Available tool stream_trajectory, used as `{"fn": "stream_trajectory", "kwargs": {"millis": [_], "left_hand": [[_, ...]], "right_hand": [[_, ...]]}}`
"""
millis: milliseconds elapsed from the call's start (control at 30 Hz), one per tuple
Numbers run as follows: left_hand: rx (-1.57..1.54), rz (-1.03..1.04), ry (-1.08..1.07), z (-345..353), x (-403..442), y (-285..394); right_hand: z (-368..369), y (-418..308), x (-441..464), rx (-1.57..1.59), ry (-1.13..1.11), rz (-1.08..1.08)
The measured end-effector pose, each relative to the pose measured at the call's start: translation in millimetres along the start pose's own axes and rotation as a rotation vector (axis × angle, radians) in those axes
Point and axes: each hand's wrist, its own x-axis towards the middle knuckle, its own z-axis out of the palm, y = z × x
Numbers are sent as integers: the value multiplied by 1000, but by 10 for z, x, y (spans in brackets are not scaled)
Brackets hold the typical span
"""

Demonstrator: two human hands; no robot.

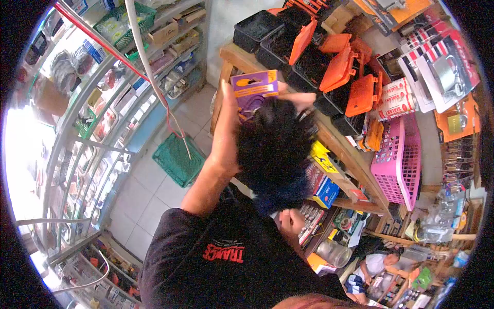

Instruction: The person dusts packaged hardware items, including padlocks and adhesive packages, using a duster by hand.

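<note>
My left hand (225,126), on a raised bare forearm, grips a purple and orange package (253,92) at the upper middle. Fingers show past the package's right edge; whose they are is unclear. A dark, blurred, hair-like shape (272,147), apparently another person's head, with navy cloth below it, covers part of the package. Just below that cloth, in front of my black shirt, my right hand (292,221) has its fingers folded. What it may hold is hidden.
Shelves of packaged goods (110,103) curve along the left. A green basket (180,159) sits on the tiled floor. Orange cases (337,69), black bins (257,31) and a pink basket (396,165) stand at the right. Another person (373,268) is at the lower right.
</note>
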Motion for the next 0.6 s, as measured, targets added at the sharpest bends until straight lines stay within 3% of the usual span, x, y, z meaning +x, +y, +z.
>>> {"fn": "stream_trajectory", "kwargs": {"millis": [33, 100, 167, 233, 267, 333, 433, 467, 533, 600], "left_hand": [[-249, -47, -83, -42, -21, -20], [-366, -54, -64, 11, -4, -90], [-393, -75, -77, 114, 27, -75], [180, 1, 72, 103, 18, -2], [194, -43, 90, 52, 18, 20], [-342, -86, -62, -48, 1, -57], [-616, -93, -116, -94, -26, -162], [-567, -101, -91, -71, -27, -109], [-127, -66, -137, 18, 48, -18], [138, -56, 6, 100, 45, 29]], "right_hand": [[-27, -17, 23, 111, -51, 165], [-16, -160, 266, 237, -40, 399], [-20, -236, 493, 105, -46, 139], [28, -221, 474, 19, -8, 43], [78, -177, 319, 0, 33, 79], [72, -95, 181, 62, 59, 164], [63, -68, 226, 149, -23, 253], [43, -83, 271, 175, -75, 281], [-4, -31, 310, 299, -219, 195], [89, -144, 274, 266, -79, 286]]}}
